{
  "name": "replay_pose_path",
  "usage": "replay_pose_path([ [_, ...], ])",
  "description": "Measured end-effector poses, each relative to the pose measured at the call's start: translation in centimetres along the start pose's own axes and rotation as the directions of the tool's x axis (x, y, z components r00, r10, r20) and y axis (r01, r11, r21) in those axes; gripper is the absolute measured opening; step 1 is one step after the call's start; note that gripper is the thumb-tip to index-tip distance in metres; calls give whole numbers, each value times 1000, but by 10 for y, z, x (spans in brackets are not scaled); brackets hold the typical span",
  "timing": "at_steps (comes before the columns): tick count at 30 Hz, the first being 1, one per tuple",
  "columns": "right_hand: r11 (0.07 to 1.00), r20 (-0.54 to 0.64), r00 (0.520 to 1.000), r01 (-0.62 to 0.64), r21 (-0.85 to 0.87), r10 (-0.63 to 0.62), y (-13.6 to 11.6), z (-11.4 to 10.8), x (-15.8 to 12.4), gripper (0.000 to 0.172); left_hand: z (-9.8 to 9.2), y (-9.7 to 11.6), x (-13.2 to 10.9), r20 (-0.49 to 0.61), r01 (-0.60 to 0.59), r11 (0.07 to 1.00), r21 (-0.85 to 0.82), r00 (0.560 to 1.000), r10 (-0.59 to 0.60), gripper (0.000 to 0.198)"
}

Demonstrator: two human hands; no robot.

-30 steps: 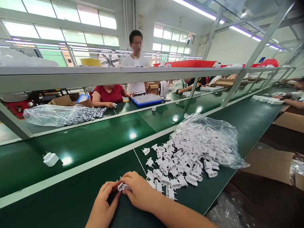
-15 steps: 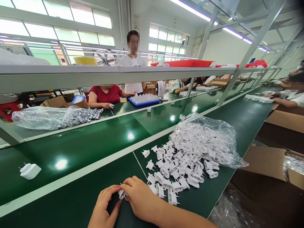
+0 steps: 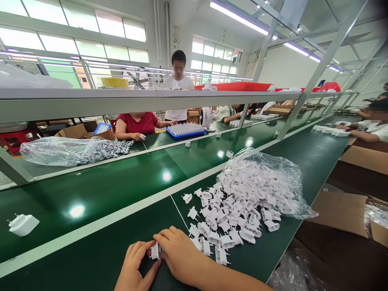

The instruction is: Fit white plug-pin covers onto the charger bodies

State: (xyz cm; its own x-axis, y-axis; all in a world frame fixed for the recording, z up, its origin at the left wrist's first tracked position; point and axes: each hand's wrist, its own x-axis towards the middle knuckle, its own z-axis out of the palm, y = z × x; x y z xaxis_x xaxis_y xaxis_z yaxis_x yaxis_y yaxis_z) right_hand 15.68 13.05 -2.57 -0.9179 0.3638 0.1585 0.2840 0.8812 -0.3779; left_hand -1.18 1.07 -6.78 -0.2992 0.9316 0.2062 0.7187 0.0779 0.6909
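Note:
Both my hands meet low in the head view over the green table. My left hand and my right hand pinch the same small white plug part between their fingertips. Just right of my right hand lies a spread of several loose white plug parts. They spill from an open clear plastic bag full of the same parts.
A white charger body rides the green conveyor belt at far left. Across the belt lie another clear bag of parts and a blue tray of pins. A person in red sits opposite; cardboard boxes stand at right.
The white charger body on the belt has moved left. My hands stay together on the small plug part, turning it slightly. The view has shifted a little.

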Motion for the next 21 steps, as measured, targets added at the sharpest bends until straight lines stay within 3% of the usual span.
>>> replay_pose_path([
  [8,1000,28,1000,4,-8,-4,-2,-5,1,38,6,-10,-3,-67,-15,1000,27,998,17,36],
  [12,996,74,997,-20,91,13,2,-18,-2,51,3,-5,-3,-67,21,999,-35,998,-23,38],
  [16,992,183,983,-15,128,-9,7,-30,-3,78,0,-1,-3,-90,142,985,-96,984,-151,48],
  [21,994,158,987,-48,97,32,10,-28,1,52,-2,3,-2,-59,119,978,-172,990,-131,38],
])
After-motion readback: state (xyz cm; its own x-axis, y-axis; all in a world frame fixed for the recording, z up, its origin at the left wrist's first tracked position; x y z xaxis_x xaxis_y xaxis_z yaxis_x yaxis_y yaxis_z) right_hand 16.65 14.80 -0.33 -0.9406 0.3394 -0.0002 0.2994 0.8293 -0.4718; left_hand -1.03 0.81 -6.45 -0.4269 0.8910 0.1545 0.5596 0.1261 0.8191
